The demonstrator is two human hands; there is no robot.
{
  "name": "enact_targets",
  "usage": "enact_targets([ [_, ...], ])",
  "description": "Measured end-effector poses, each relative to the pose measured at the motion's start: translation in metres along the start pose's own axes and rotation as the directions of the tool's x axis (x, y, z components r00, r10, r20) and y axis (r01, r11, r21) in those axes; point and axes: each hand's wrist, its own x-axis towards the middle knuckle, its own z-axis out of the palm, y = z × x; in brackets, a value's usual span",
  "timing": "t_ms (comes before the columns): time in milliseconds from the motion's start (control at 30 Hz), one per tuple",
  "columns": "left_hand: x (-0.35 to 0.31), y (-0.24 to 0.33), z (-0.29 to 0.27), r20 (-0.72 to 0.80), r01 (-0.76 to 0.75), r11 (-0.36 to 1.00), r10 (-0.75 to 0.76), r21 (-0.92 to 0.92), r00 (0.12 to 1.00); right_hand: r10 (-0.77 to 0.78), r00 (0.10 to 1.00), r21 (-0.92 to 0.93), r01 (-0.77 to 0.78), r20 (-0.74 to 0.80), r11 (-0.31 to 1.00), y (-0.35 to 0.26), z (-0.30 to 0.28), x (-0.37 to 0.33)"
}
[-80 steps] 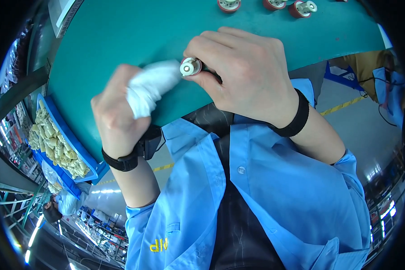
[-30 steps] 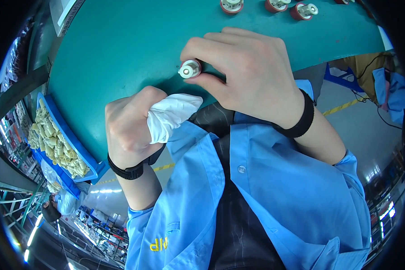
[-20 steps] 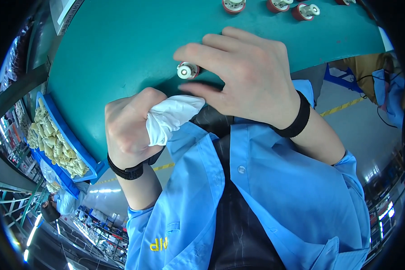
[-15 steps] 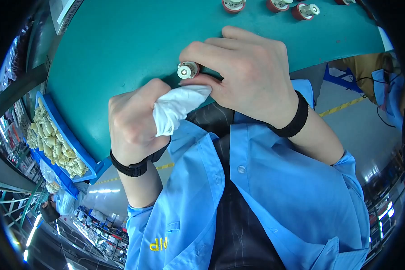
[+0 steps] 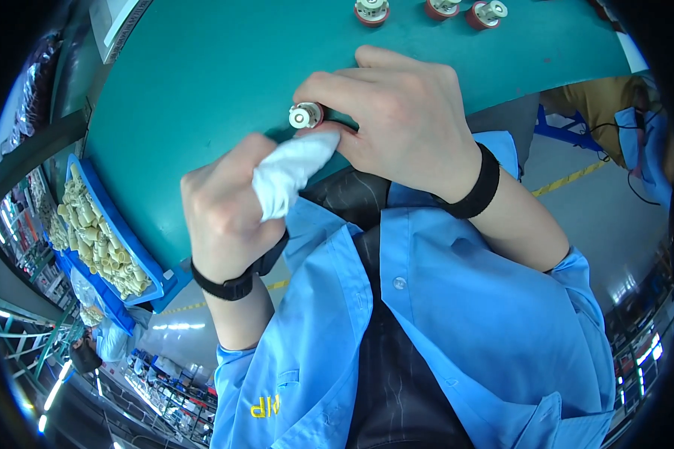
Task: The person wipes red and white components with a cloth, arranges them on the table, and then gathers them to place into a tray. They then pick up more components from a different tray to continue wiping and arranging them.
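Note:
Between the thumb and fingers of my right hand (image 5: 404, 120) is a small part with a white ringed end and a reddish base (image 5: 305, 115), held above the green tabletop. My left hand (image 5: 228, 198) is closed around a white cloth (image 5: 288, 166). The cloth's free end reaches to my right thumb, just below the part; I cannot tell whether it touches the part. Farther off on the table stand similar white parts with red bases (image 5: 372, 10), three of them in view. Both my wrists wear black bands.
At the left table edge hangs a blue bin (image 5: 120, 217) full of pale yellow tubular pieces (image 5: 97, 239). A white-edged object (image 5: 112, 22) stands at the far left corner. On the right, beyond the table, are another person's clothing (image 5: 599, 112) and a blue frame (image 5: 558, 131).
The view has shifted slightly, so the far parts sit a little higher and more to the left. My hands keep hold of the part and the cloth, nearly in the same pose.

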Motion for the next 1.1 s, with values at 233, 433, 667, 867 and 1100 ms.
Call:
enact_targets([
  [233, -0.006, -0.010, 0.000, -0.144, 0.121, 0.993, -0.121, -0.008, 0.982, -0.013, 1.000, -0.023, 0.013, 0.011, 1.000, -0.002, -0.004, 0.001],
  [433, -0.019, -0.006, 0.001, -0.183, 0.089, 0.996, -0.084, 0.021, 0.980, -0.017, 1.000, -0.021, 0.017, -0.025, 1.000, -0.002, -0.009, 0.000],
  [667, -0.028, -0.025, 0.017, -0.279, 0.262, 0.807, -0.457, -0.529, 0.844, -0.055, 0.997, 0.143, 0.064, -0.062, 0.988, 0.005, -0.017, -0.003],
  [867, -0.042, -0.035, 0.030, -0.313, 0.170, 0.754, -0.452, -0.635, 0.835, 0.065, 0.994, 0.517, -0.012, -0.084, 0.856, 0.005, -0.096, -0.018],
  [1100, -0.055, -0.048, 0.029, -0.346, 0.153, 0.685, -0.532, -0.712, 0.773, 0.486, 0.870, 0.260, -0.452, -0.083, 0.853, 0.068, -0.147, -0.012],
])
